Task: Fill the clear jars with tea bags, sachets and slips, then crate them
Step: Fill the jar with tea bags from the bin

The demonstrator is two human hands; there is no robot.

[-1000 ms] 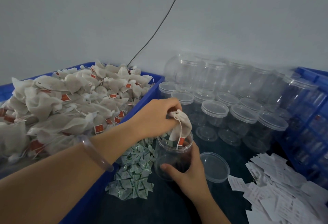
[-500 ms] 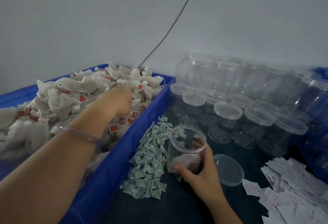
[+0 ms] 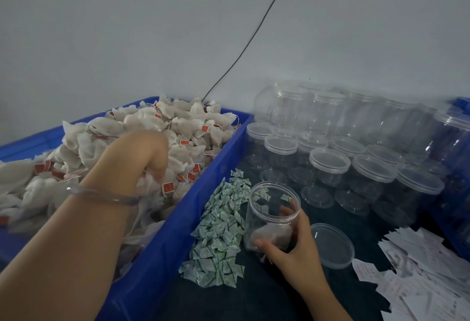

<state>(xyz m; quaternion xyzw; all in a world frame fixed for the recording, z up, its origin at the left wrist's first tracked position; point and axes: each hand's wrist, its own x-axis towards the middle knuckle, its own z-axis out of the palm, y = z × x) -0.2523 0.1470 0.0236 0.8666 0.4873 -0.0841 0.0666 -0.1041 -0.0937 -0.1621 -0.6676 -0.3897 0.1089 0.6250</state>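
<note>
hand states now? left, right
Left hand: fingers curled into the tea bags; grip hidden, cannot tell.
Right hand: holding the open jar.

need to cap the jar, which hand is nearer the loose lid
Right. The right hand grips the jar just beside the lid; the left hand is far off among the tea bags.

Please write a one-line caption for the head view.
Left hand grips tea bags in the blue crate; right hand holds the open jar.

Dim, bluish, even light with soft shadows; the wall (image 3: 127, 28) darkens toward corners, edges bow, and tea bags (image 3: 15, 175) at left smear.
</note>
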